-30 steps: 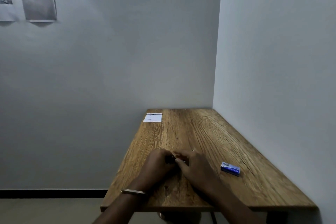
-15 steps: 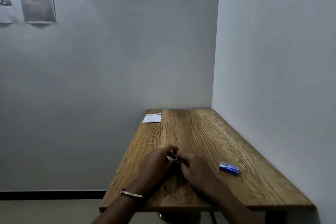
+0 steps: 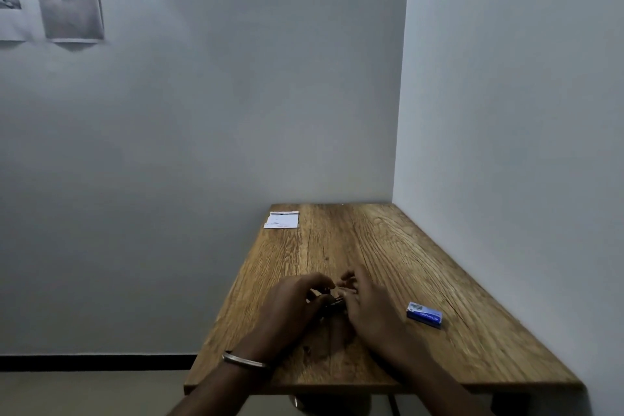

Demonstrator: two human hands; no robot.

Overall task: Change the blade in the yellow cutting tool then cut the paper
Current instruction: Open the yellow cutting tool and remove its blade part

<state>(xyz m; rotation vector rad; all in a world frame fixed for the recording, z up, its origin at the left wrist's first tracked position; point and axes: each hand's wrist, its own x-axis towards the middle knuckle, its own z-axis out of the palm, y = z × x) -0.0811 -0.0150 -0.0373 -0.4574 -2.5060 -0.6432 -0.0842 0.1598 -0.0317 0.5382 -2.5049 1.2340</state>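
- Both hands meet at the counter's [image 3: 388,246] near edge: left hand [image 3: 290,307] curled on a dark tool [image 3: 334,302]; right hand [image 3: 368,307] half open, its hold unclear.
- Blade change apparently unfinished; blue box [image 3: 424,315] at 3 o'clock.
- Paper [image 3: 282,219] uncut, 11 o'clock.

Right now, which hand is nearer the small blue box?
Right. The right hand lies just left of the blue box; the left hand sits farther left, beyond the right one.

You have bare table [image 3: 388,246] ahead; walls close the far and right sides, with a blue box [image 3: 424,315] near right.
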